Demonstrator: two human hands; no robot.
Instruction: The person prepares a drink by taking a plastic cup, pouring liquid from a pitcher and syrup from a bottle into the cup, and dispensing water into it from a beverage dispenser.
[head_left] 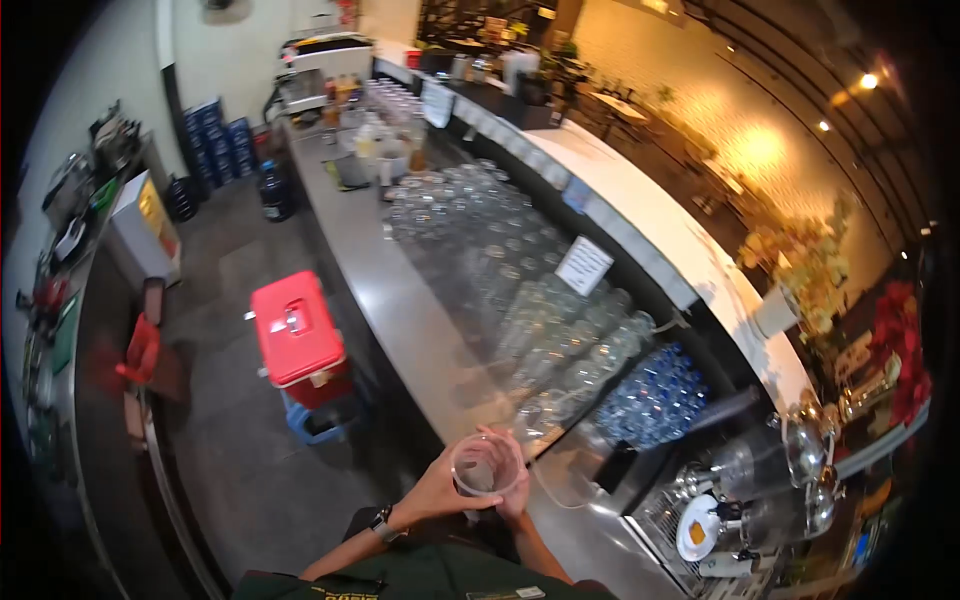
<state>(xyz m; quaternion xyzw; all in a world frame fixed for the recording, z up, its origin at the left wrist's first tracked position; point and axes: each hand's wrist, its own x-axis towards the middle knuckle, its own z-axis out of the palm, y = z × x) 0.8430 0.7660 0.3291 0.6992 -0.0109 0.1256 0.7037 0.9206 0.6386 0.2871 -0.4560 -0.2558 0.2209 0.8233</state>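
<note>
Green-clad person (pixel 420 572) curls left hand (pixel 434 490) and right hand (pixel 515 496) round a clear cup (pixel 486 466); glasses (pixel 555 335) crowd the worktop (pixel 378 290) at one o'clock, a red cooler (pixel 297 328) at ten.

1. The metal counter (pixel 375 290) carries rows of clear glasses (pixel 455 205).
2. The grey floor (pixel 215 350) holds a large bottle (pixel 275 195) and stacked blue boxes (pixel 208 140).
3. The white ledge (pixel 660 205) bears a flower pot (pixel 775 312).

At 6 o'clock, a dark green top (pixel 440 572) with yellow lettering (pixel 350 594) and 1 pale tag (pixel 528 592); at 7, 1 silvery watch (pixel 381 524).
</note>
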